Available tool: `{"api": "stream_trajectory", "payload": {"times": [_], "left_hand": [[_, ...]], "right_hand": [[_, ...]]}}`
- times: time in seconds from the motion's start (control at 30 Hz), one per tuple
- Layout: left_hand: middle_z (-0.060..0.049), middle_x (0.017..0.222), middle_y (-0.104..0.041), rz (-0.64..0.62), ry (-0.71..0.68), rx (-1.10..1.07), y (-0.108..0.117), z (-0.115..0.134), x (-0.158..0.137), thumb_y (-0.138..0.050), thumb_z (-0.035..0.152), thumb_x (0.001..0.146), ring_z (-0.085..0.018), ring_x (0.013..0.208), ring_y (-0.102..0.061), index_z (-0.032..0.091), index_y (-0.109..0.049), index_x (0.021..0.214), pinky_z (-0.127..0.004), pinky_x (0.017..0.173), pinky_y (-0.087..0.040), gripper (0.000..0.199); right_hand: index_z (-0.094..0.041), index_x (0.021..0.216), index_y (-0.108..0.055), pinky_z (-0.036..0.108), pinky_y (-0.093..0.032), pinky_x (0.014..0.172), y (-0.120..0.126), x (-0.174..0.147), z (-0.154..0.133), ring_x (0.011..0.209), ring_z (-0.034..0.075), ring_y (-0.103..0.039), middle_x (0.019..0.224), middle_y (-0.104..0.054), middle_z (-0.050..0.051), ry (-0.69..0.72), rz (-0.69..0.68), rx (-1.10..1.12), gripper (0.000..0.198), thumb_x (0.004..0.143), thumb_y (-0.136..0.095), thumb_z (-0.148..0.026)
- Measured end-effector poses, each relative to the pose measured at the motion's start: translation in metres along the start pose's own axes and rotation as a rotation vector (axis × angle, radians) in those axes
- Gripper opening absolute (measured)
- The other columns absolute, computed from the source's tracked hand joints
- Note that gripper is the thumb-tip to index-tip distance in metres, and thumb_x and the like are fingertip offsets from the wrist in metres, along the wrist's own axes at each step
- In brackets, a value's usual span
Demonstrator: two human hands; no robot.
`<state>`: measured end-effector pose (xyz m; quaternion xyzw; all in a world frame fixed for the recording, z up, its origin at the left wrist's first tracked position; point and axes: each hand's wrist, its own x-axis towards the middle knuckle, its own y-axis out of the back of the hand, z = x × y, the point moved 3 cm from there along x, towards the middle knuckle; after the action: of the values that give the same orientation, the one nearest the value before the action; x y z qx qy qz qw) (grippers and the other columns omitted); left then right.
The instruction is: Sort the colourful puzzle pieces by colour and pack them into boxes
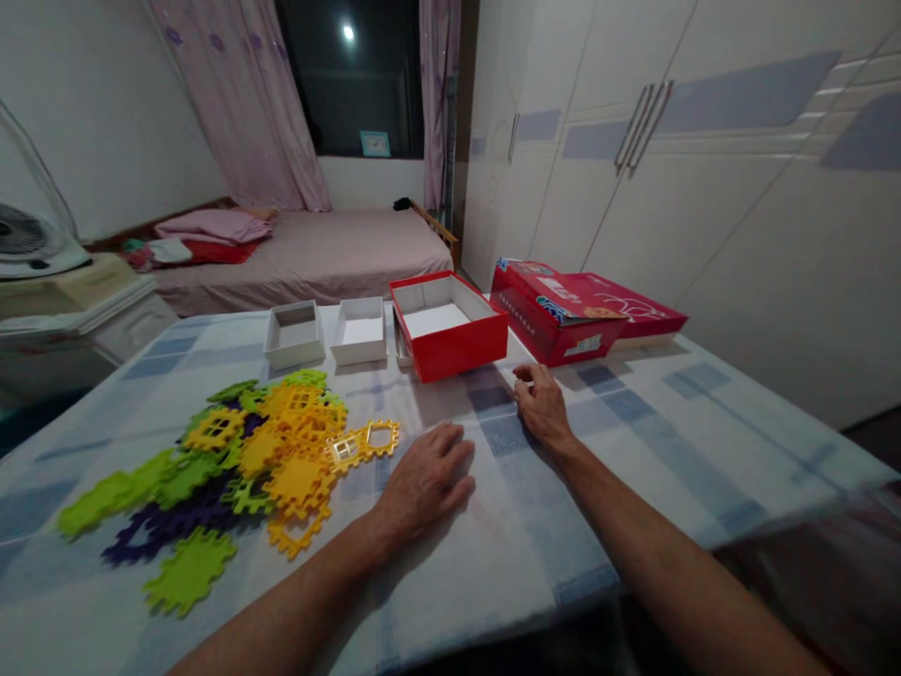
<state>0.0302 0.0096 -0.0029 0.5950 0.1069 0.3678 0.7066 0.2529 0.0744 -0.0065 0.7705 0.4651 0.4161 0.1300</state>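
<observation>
**Toothed pieces (299,474) heaped on a blue-and-white cloth (507,563)**

At the far left, I see a fan (28,239) standing near the wall. On the table, the heap spreads across the left half of the cloth: green and dark purple pieces toward its outer side, yellow ones mostly toward the middle. One green piece (190,568) lies at the front, toward the near edge. Behind the heap, two small white boxes (358,355) sit side by side with their tops open, and a bed (352,239) fills the space beyond.

Just right of the heap, the left hand (428,479) rests palm down, its fingers loosely extended and gripping nothing, just beside a yellow window piece (344,451). Farther back stands an open red box (457,347), tilted.

To its right, the right hand (543,404) lies on the cloth with fingers curled inward; I cannot tell how far they close. Behind it is a lidded red box (539,314), with a flatter red box (648,314) beside it. A pale wardrobe (739,197) lines the right.
</observation>
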Motion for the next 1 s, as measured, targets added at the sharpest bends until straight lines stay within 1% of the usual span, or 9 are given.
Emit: {"api": "stream_trajectory", "payload": {"times": [0.2, 0.37, 0.5, 0.7, 1.0], "left_hand": [[-0.012, 0.131, -0.049, -0.003, -0.009, 0.014, 0.0, -0.003, -0.001, -0.049, 0.03, 0.086, -0.027, 0.123, -0.044, 0.019, -0.052, 0.12, -0.045, 0.103, -0.04, 0.035], [-0.013, 0.131, -0.051, -0.007, -0.007, 0.002, 0.002, -0.005, -0.001, -0.046, 0.033, 0.087, -0.028, 0.121, -0.047, 0.019, -0.055, 0.119, -0.047, 0.101, -0.042, 0.036], [-0.013, 0.131, -0.051, -0.016, -0.004, -0.022, -0.001, -0.009, -0.001, -0.044, 0.038, 0.088, -0.03, 0.12, -0.048, 0.019, -0.056, 0.119, -0.048, 0.1, -0.043, 0.038], [-0.013, 0.13, -0.051, -0.009, -0.027, -0.035, -0.004, -0.015, 0.0, -0.042, 0.042, 0.088, -0.032, 0.119, -0.05, 0.021, -0.057, 0.118, -0.05, 0.096, -0.045, 0.04], [-0.011, 0.131, -0.049, -0.009, -0.043, -0.018, -0.007, -0.02, -0.002, -0.041, 0.043, 0.088, -0.031, 0.12, -0.048, 0.025, -0.053, 0.121, -0.049, 0.097, -0.044, 0.039]], "right_hand": [[-0.018, 0.086, -0.056, 0.032, -0.044, 0.074, -0.003, 0.001, 0.003, 0.083, 0.018, -0.053, 0.088, -0.058, 0.006, -0.023, -0.022, 0.061, 0.019, 0.075, -0.04, -0.016], [-0.019, 0.084, -0.055, 0.03, -0.043, 0.076, -0.003, 0.002, 0.001, 0.082, 0.017, -0.053, 0.087, -0.058, 0.005, -0.043, -0.04, 0.042, 0.018, 0.074, -0.041, -0.014], [-0.019, 0.085, -0.055, 0.029, -0.041, 0.081, -0.004, 0.003, -0.001, 0.085, 0.015, -0.051, 0.09, -0.057, 0.003, -0.072, -0.074, 0.015, 0.018, 0.076, -0.041, -0.012], [-0.019, 0.085, -0.053, 0.03, -0.038, 0.089, -0.004, 0.004, -0.004, 0.091, 0.015, -0.05, 0.092, -0.056, 0.004, -0.077, -0.134, 0.025, 0.017, 0.078, -0.04, -0.011], [-0.02, 0.085, -0.056, 0.028, -0.039, 0.086, -0.005, 0.003, -0.004, 0.089, 0.014, -0.051, 0.091, -0.058, 0.002, -0.05, -0.156, 0.007, 0.017, 0.08, -0.042, -0.011]]}}
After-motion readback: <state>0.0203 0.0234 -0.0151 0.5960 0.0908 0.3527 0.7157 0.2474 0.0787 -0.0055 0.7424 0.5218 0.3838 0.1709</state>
